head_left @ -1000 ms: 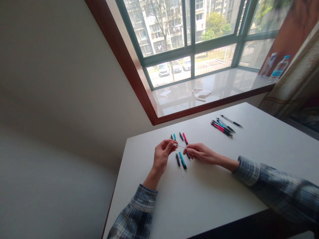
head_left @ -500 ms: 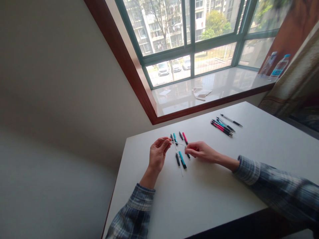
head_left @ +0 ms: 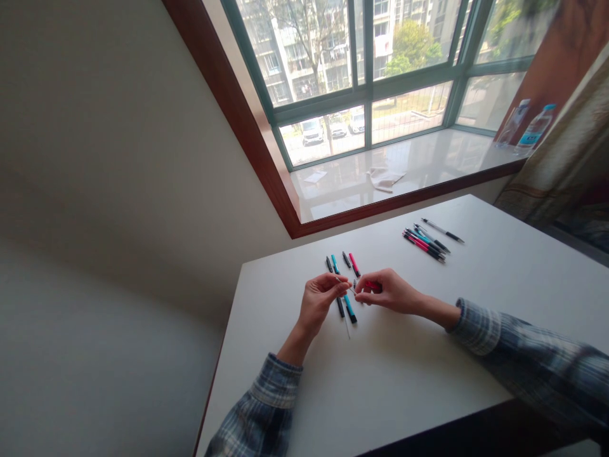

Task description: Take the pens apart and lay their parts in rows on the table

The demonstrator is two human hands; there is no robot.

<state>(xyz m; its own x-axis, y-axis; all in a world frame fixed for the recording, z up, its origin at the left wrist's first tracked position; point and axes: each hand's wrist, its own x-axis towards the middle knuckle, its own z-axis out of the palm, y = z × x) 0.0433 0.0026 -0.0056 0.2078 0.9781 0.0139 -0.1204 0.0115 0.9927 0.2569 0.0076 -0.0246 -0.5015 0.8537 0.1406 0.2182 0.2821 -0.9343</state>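
Wall of plain pale grey (head_left: 118,158) fills the left side, beside a wide glass window with green frames (head_left: 368,101). Below the window stands a white, flat-topped table (head_left: 404,381). A clear plastic bottle with a blue cap (head_left: 531,132) stands on the sill at far right. Over the table, the left hand (head_left: 320,301) pinches a thin, pale, straight rod (head_left: 353,290) between thumb and fingers. The right hand (head_left: 392,292) faces it, fingers curled closed around a small red piece (head_left: 374,286), mostly hidden; its fingertips are at the rod's lower end, though whether they grip it I cannot tell. Well to the right lies a group of slim pink, turquoise and black pens (head_left: 425,244). Near the hands lie a turquoise pen barrel with a black end (head_left: 349,309), a pinkish-red tube (head_left: 354,263) and, smallest, a thin white stick (head_left: 347,329).
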